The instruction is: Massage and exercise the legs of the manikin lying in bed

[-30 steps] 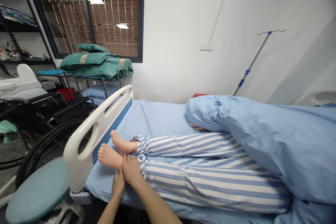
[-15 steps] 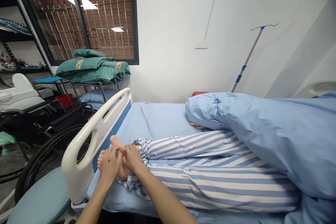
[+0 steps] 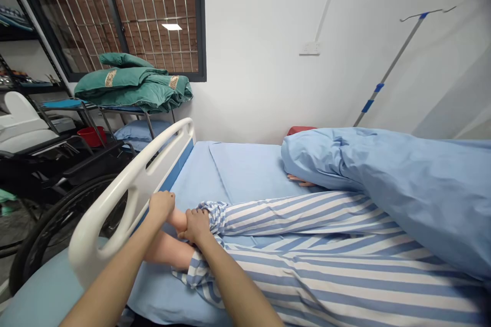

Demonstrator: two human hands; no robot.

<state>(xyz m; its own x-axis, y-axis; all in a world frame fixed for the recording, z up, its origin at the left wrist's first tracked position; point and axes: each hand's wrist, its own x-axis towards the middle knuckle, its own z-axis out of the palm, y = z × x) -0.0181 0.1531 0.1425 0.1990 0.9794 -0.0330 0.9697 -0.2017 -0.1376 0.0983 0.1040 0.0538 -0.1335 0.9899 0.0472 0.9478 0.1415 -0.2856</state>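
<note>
A figure in blue-and-white striped trousers (image 3: 284, 214) lies on the bed, bare feet toward the footboard. My left hand (image 3: 161, 204) is closed round the toe end of the far foot (image 3: 177, 218), hiding the toes. Near the ankle of that same foot, my right hand (image 3: 196, 224) is wrapped over it, just below the bunched trouser cuff (image 3: 215, 214). The near lower leg (image 3: 169, 251) rests on the blue sheet (image 3: 245, 163), its foot partly covered by my left forearm.
Close on the left stands the white footboard (image 3: 132, 184), with a wheelchair (image 3: 69, 179) beyond it. A blue quilt (image 3: 402, 173) covers the figure's upper part, fingers (image 3: 301, 180) showing at its edge. Behind the bed is an IV pole (image 3: 391, 69); green bedding (image 3: 130, 84) is piled under the window.
My left hand has moved from the middle of the feet up to the far foot's toes and closed there. My right hand stays by the ankle. The view has shifted slightly.
</note>
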